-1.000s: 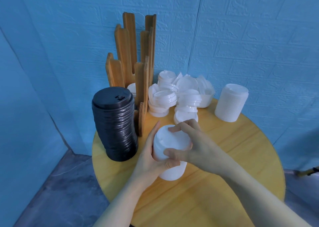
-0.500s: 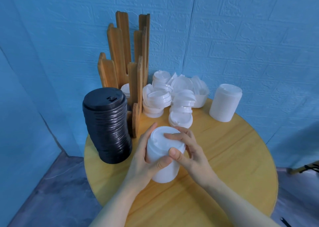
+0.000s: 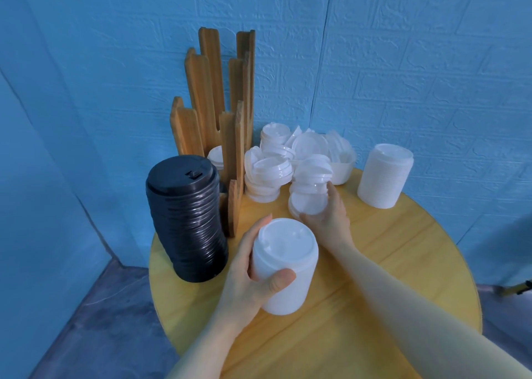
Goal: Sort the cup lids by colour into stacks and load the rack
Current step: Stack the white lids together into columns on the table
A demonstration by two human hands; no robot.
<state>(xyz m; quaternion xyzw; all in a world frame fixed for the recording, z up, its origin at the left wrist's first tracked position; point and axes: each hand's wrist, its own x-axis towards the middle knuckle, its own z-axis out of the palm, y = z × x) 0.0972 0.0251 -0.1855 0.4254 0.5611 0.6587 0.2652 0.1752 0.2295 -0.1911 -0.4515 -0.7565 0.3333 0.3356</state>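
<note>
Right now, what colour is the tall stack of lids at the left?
Black, clearest in the head view.

Matt white plastic stack (image 3: 283,266) in left hand (image 3: 247,275), glossy ribbed black plastic stack (image 3: 187,220) beside, grainy wood rack (image 3: 213,96) beyond.

right hand (image 3: 328,217) left white stack (image 3: 283,266), now gripping loose lid (image 3: 308,203)

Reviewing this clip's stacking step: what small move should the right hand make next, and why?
Probably lift the loose white lids it grips and bring them onto the white stack that the left hand holds upright. The right hand already curls around them, and the stack's top is bare beside it.
</note>
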